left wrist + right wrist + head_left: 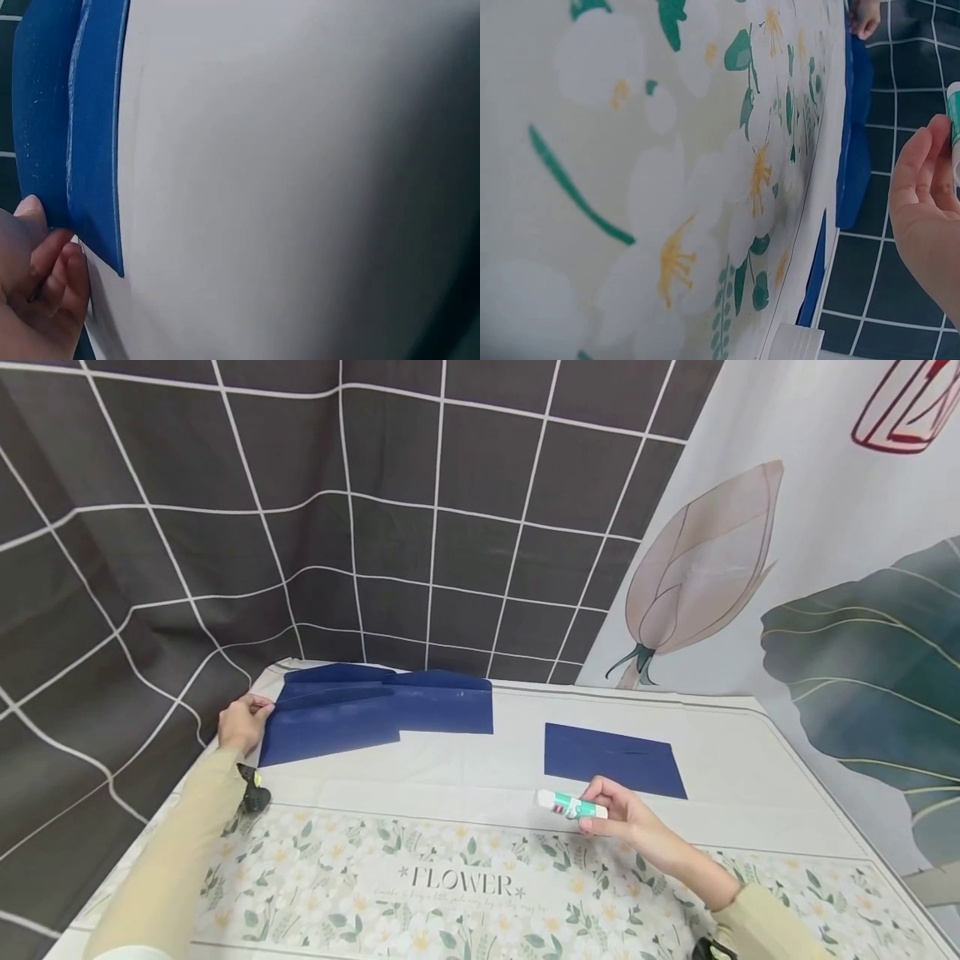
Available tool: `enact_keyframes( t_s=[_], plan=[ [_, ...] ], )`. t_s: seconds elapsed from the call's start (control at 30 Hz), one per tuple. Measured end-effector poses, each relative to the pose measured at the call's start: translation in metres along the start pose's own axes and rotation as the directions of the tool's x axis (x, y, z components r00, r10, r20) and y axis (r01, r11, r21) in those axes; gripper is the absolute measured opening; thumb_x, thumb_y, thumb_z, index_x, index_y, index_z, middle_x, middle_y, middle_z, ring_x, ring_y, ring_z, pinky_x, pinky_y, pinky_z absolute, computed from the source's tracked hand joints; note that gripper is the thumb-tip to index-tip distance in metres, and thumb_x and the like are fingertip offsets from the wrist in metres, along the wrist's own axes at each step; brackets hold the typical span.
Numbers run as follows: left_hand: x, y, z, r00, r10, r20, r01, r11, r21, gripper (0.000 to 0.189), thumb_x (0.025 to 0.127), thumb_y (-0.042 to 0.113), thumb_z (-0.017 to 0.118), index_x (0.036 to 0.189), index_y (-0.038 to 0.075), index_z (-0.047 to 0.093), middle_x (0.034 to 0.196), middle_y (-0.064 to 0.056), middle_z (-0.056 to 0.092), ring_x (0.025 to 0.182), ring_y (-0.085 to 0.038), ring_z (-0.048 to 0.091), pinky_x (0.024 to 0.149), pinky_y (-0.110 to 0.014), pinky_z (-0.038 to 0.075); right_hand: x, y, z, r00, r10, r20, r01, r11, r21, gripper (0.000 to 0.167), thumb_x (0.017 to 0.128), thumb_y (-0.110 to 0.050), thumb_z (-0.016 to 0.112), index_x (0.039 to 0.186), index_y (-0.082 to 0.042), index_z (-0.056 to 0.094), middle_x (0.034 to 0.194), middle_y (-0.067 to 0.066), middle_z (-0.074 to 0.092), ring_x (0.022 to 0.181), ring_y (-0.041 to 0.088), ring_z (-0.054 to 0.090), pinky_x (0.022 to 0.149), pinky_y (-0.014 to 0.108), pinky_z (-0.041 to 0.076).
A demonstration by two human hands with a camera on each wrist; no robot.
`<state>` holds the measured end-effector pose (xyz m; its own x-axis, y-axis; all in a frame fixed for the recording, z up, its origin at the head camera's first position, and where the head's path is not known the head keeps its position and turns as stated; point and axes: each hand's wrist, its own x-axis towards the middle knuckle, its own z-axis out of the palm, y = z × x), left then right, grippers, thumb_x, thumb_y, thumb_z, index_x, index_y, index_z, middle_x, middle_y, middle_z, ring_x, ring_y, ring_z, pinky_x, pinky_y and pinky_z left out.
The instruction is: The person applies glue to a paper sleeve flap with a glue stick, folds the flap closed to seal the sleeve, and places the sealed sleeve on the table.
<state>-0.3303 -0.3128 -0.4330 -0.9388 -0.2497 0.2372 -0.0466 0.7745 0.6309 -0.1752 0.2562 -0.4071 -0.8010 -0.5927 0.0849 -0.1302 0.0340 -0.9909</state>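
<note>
My left hand pinches the left end of a dark blue envelope near its raised flap. In the left wrist view the thumb of that hand lies on the flap of the blue envelope, and a whitish streak runs along the fold. A green and white glue stick is held up by my right hand, between thumb and fingers above the table. Only part of the glue stick shows in the right wrist view.
A second blue envelope adjoins the first, overlapped by it. Another flat blue piece lies farther right. The table cover has a flower print. A dark gridded curtain hangs behind. A white ridged piece of unclear kind shows low in the right wrist view.
</note>
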Motion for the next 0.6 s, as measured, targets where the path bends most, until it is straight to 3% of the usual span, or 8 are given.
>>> enact_keyframes(
  t_s=[0.4,0.43,0.5,0.6],
  plan=[
    [0.0005,-0.0019,-0.0056,0.998,0.054,-0.012,-0.055,0.997,-0.062,0.025,0.098,0.013,0.051,0.109,-0.008,0.060,0.111,-0.032,0.062,0.108,-0.046,0.057,0.102,-0.054,0.032,0.0029,-0.0010,-0.0004,1.000,0.026,-0.005,-0.026,0.999,-0.029,0.017,0.095,-0.002,0.053,0.107,-0.013,0.048,0.100,-0.007,0.062,0.091,0.003,0.062,0.081,0.026,0.056],
    [0.0011,-0.0024,-0.0056,0.998,0.062,-0.013,-0.063,0.996,-0.070,0.025,0.098,0.013,0.051,0.109,-0.007,0.060,0.111,-0.031,0.063,0.103,-0.042,0.060,0.102,-0.053,0.032,0.0027,-0.0010,-0.0005,1.000,0.025,-0.006,-0.026,0.999,-0.028,0.017,0.095,-0.002,0.053,0.107,-0.014,0.048,0.100,-0.007,0.062,0.091,0.002,0.062,0.080,0.026,0.056],
    [0.0021,-0.0031,-0.0058,0.996,0.083,-0.017,-0.084,0.993,-0.082,0.025,0.099,0.014,0.051,0.108,-0.006,0.061,0.110,-0.031,0.064,0.087,-0.020,0.064,0.100,-0.052,0.033,0.0025,-0.0014,-0.0004,1.000,0.028,-0.010,-0.028,0.999,-0.024,0.017,0.095,-0.002,0.053,0.107,-0.014,0.048,0.100,-0.007,0.062,0.091,0.003,0.062,0.081,0.026,0.056],
    [0.0029,-0.0019,-0.0074,0.994,0.110,-0.019,-0.111,0.989,-0.095,0.026,0.098,0.016,0.053,0.108,-0.005,0.063,0.105,-0.028,0.067,0.069,0.014,0.047,0.090,-0.040,0.040,0.0026,-0.0019,0.0003,0.999,0.028,-0.017,-0.028,0.999,-0.023,0.018,0.095,-0.002,0.053,0.108,-0.014,0.048,0.100,-0.007,0.061,0.091,0.004,0.063,0.081,0.026,0.056]
  ],
)
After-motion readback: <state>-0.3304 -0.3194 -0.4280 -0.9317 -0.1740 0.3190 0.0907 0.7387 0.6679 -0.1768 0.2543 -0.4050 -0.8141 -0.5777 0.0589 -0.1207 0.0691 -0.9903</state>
